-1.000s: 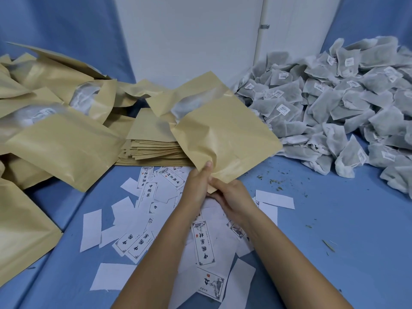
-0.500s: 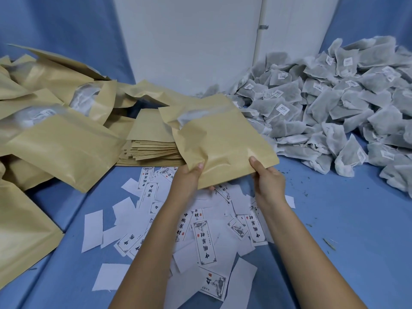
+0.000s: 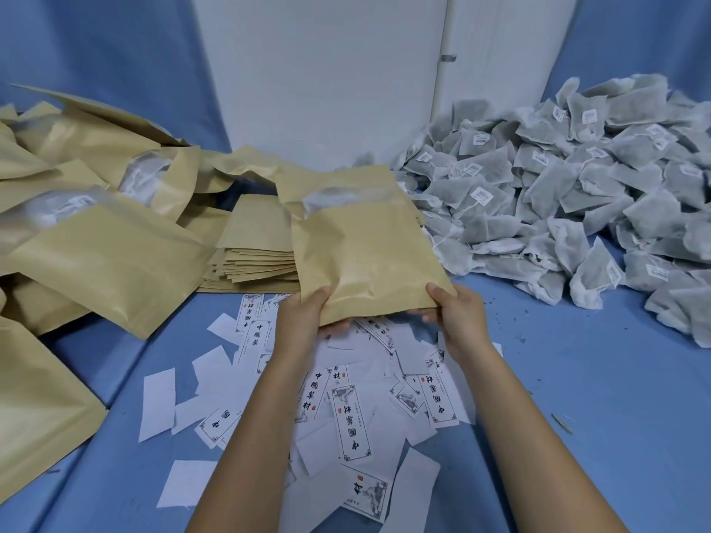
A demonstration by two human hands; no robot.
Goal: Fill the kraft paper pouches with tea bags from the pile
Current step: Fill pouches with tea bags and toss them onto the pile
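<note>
**Left hand [image 3: 304, 321] and right hand [image 3: 458, 317] grasp one kraft pouch [image 3: 365, 255] by its near corners**

Each thumb lies on top of the pouch's near edge and the fingers curl beneath it, so both hands are clamped on the paper. A second ago the two hands sat together at a single corner and the pouch hung skewed like a diamond. Half a second ago they had spread apart along the edge. Now they sit at the two corners and the pouch is squared up, its windowed end pointing toward the far edge of the bench [image 3: 577, 378]. It is held above the bench's middle, over the scattered labels [image 3: 352, 421], more of which show now that the hands have parted. What lies behind the window is too blurred to tell.

The pile of tea bags [image 3: 577, 209] fills the far right corner, just right of the pouch, and is unchanged. The stack of flat pouches [image 3: 254, 259] lies just left of the held pouch, partly hidden by its left edge. Filled pouches [image 3: 104, 259] crowd the left edge as before.
</note>
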